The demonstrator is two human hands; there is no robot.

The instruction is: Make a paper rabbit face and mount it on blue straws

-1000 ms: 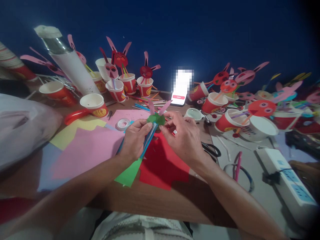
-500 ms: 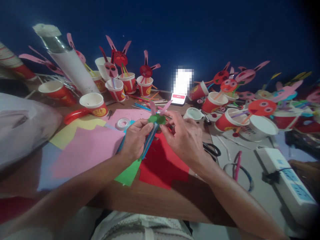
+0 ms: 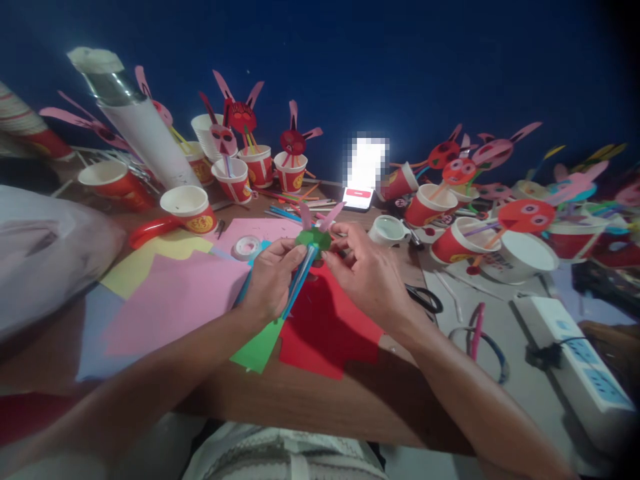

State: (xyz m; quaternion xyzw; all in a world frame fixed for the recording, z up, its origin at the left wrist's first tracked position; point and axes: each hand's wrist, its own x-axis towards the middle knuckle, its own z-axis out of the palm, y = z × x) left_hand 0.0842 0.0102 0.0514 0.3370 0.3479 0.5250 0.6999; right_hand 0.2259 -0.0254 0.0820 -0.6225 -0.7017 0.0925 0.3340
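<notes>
A green paper head [image 3: 315, 241] with two pink ears [image 3: 331, 217] is held over the middle of the table. Blue straws [image 3: 300, 283] slant down from its back. My left hand [image 3: 273, 277] pinches the head's left edge and the top of the straws between thumb and fingers. At the right edge, my right hand [image 3: 370, 273] has its thumb and fingertips closed on the green head. Beneath the hands lie a red sheet [image 3: 327, 333] and a green sheet [image 3: 257, 347].
Red cups [image 3: 233, 180] with paper rabbits stand behind. A lit phone [image 3: 357, 193] leans at the back. Tape [image 3: 247, 247] lies on pink paper [image 3: 175, 300]. Black scissors [image 3: 425, 298], a white mug [image 3: 389, 230] and a power strip [image 3: 575, 360] are at the right.
Both hands keep nearly the same place and hold. The right hand's fingers have shifted very slightly at the green head's edge.
</notes>
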